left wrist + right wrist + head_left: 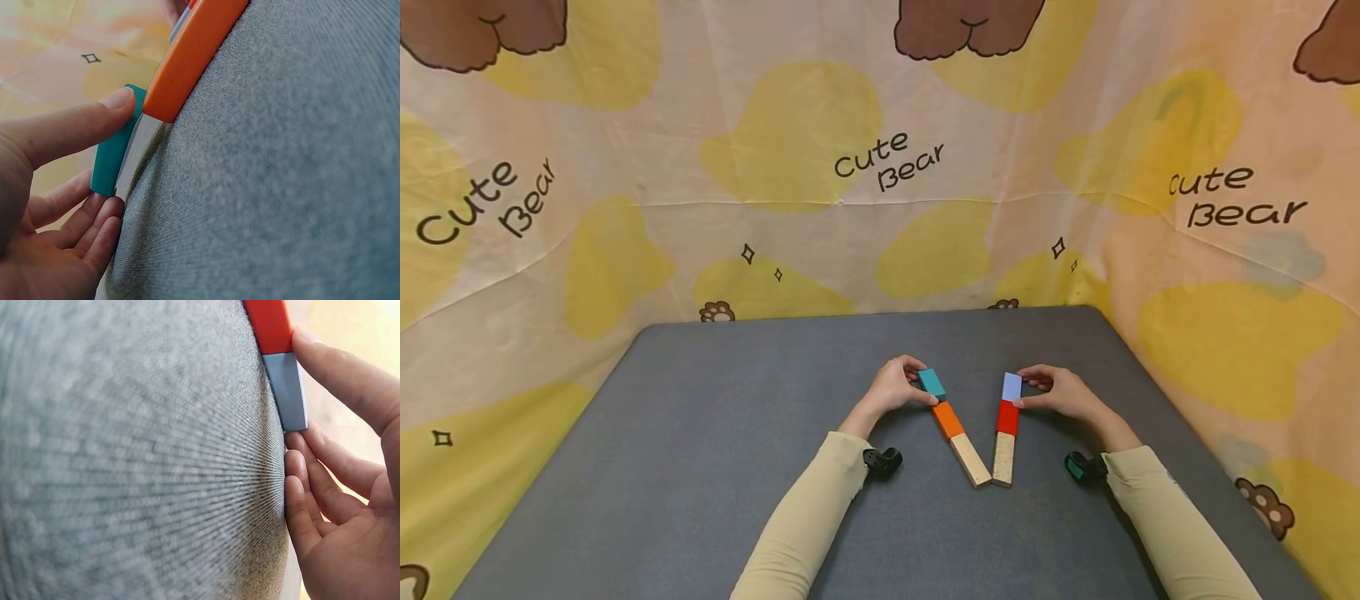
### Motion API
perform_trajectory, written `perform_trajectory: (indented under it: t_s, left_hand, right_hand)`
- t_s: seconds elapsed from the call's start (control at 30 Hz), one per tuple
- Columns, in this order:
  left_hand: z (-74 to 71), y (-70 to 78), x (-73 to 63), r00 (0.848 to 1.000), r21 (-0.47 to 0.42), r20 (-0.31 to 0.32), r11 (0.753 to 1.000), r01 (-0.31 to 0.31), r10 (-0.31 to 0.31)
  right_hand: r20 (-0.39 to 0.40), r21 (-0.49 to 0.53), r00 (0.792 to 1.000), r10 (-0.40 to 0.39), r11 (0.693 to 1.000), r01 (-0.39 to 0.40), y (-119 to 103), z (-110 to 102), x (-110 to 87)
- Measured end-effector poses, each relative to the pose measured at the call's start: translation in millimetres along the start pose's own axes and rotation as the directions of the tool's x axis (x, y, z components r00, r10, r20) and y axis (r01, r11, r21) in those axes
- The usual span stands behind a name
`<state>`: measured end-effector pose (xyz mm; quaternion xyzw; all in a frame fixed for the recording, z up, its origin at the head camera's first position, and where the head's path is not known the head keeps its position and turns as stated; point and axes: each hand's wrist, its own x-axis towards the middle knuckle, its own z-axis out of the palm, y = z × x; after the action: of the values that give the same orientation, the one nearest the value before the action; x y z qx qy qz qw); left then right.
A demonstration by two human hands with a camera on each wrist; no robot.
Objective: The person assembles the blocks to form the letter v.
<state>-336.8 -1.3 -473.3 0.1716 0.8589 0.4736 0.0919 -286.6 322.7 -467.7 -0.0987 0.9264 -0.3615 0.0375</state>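
Observation:
Two rows of small blocks form a V on the grey table, their near ends almost meeting. My left hand (891, 388) pinches the teal block (932, 383) at the far end of the left row. Below it come an orange block (948, 420) and a plain wooden block (971, 461). In the left wrist view the teal block (114, 150) slants at the end of the orange block (190, 62). My right hand (1063, 393) holds the light blue block (1012, 386), thumb by its joint with the red block (1007, 418). Another wooden block (1003, 460) ends that row.
The grey table (700, 467) stretches out on both sides of the arms. A printed cloth (790, 133) with yellow patches hangs behind the table and along its sides. Dark bands with small devices sit at the left wrist (882, 461) and right wrist (1086, 467).

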Motion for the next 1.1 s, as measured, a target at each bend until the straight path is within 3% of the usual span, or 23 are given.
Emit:
perform_trajectory:
  t_s: [1.1]
  left_hand:
    - [0.7, 3.8, -5.6, 1.000, 0.031, 0.010, 0.999, -0.016, 0.015]
  right_hand:
    - [-0.001, 0.002, 1.000, 0.005, 1.000, -0.005, 0.8, 1.5, -0.3]
